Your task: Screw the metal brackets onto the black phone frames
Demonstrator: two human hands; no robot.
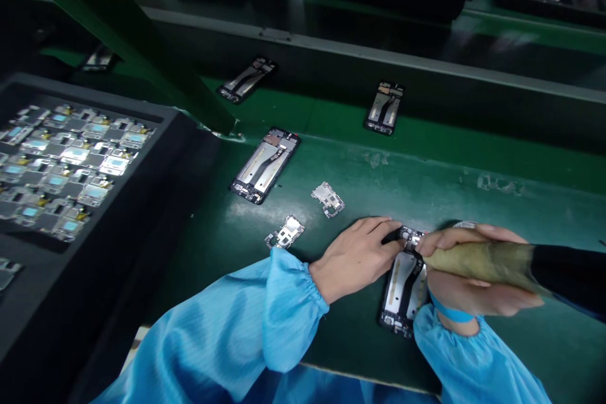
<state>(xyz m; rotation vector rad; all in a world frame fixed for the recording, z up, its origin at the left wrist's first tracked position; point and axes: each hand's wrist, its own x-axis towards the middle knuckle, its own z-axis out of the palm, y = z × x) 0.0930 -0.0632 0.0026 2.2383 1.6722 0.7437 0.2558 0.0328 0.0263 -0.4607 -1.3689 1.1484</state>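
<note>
An opened phone (396,293) lies on the green bench in front of me, with its metal plate, black flex cable and boards showing. My left hand (362,255) grips its upper left edge, fingers close together and partly over the top end. My right hand (457,293) is wrapped round a taped, yellowish tool with a black body, which looks like an electric screwdriver (487,262). Its narrow end points at the phone's upper part; the tip cannot be made out. Left of my hands lie two loose circuit boards (327,199), and beyond them another opened phone (265,164).
A black tray (163,139) holding several rows of circuit boards stands at the left. Further opened phones (386,107) lie along the back strip. A green post (189,88) rises slantwise behind the tray. A pale rail (341,53) crosses the rear.
</note>
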